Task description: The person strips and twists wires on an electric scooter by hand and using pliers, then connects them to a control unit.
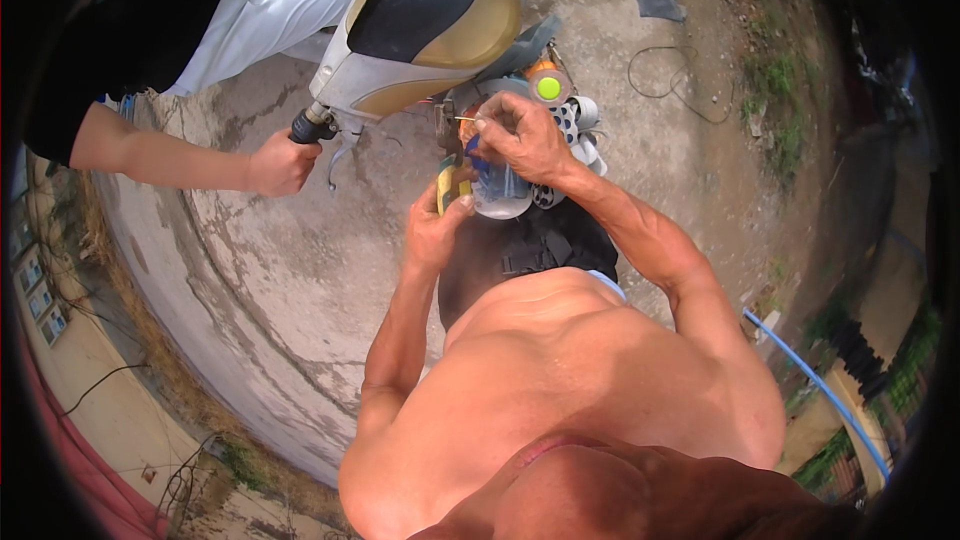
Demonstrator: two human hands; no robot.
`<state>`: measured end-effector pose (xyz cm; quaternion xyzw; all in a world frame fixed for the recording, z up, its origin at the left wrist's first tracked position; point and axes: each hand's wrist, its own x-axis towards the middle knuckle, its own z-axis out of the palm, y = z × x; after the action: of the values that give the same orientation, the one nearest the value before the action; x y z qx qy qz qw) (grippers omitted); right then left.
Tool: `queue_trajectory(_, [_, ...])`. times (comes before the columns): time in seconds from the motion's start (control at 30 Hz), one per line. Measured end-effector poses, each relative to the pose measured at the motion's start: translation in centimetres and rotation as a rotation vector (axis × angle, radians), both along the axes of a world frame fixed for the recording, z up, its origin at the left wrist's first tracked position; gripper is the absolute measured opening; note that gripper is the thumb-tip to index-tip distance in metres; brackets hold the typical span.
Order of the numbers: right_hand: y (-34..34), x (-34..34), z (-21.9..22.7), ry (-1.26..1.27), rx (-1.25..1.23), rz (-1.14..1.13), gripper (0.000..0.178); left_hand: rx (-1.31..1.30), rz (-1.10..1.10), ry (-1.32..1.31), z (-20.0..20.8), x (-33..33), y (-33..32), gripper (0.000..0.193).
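Observation:
My left hand (430, 230) is closed around the yellow-and-dark handles of a tool that looks like pliers (444, 184). Its dark head points up and away from me. Just to the right, my right hand (530, 138) pinches a thin, yellowish, wire-like piece (464, 119) between thumb and fingertips, close to the tool's head. Below the right hand lies a clear plastic container (500, 183) with something blue by it, partly hidden by my fingers. An orange item with a bright green disc (548, 88) sits beyond my right wrist.
Ahead stands a scooter's front (440, 10) in white, gold and black. Another person's hand (282, 164) grips its left handlebar, a brake lever (343, 155) hanging near. White perforated pieces (568, 120) sit by my right forearm. A dark loop of wire (660, 85) lies on the concrete at right.

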<state>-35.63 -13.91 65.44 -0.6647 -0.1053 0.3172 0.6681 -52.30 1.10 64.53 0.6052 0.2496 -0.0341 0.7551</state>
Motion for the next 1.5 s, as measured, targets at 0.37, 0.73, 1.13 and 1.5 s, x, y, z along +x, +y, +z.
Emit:
queue_trajectory(0.37, [-0.2,0.4,0.5,-0.281,-0.159,0.121,0.02,0.579,-0.126,-0.102,-0.1,1.1,-0.6,0.026])
queue_trajectory(0.73, [-0.7,2.2,-1.6,0.073,0.032,0.255,0.021,0.286,-0.146,0.162,-1.0,0.2,0.6,0.022])
queue_trajectory(1.13, [-2.3,4.0,-2.7,0.33,0.175,0.242,0.023,-0.402,0.16,-0.135,-1.3,-0.9,2.4,0.019])
queue_trajectory(1.5, [0.6,2.7,-0.9,-0.311,-0.257,0.468,0.018,0.599,-0.028,-0.285,2.6,8.0,-0.7,0.018])
